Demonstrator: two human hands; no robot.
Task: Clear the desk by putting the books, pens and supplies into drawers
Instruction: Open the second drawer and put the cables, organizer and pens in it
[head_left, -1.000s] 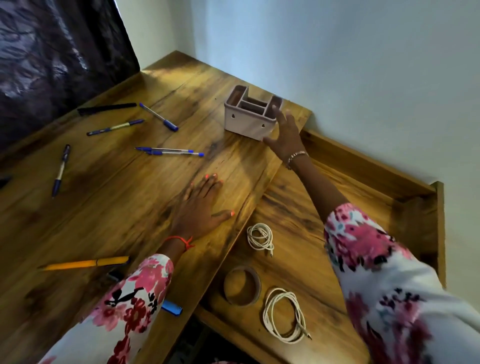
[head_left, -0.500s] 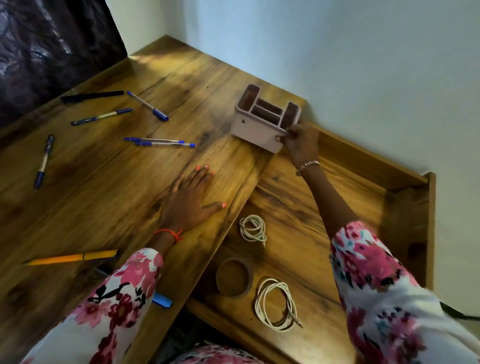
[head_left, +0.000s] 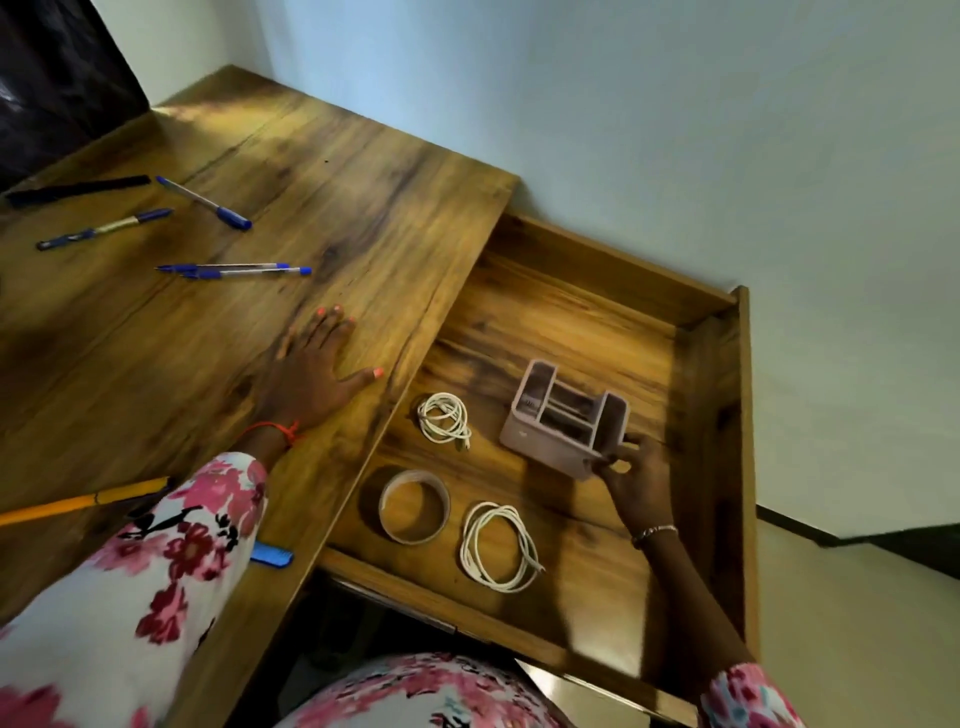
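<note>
A pink desk organiser (head_left: 563, 423), which half a second ago stood at the back corner of the desk (head_left: 218, 332) beside the wall, now sits down inside the open drawer (head_left: 711, 467), upright and near its middle, as a person in a floral-print top clears the work surface. The right hand (head_left: 636, 475) pinches the organiser's near corner, fingers closed on its wall; whether the base already rests on the drawer floor or hangs just above it cannot be told. The left hand (head_left: 319, 371) lies flat on the desktop near the drawer edge, fingers spread, in the same place it held a second ago. Compared with the earlier views, the desk's back corner is bare, while the drawer's other contents have not moved: a small coil of white cable (head_left: 444, 418) beside the organiser, a roll of tape (head_left: 414, 506) and a larger coil of cable (head_left: 498, 545) nearer the front. The move appears to settle one supply, but the job looks far from finished: blue ballpoint pens (head_left: 236, 269), a black pen (head_left: 78, 189), a yellow pencil (head_left: 85, 501) and a blue comb (head_left: 271, 556) at the desk's near edge remain out.
</note>
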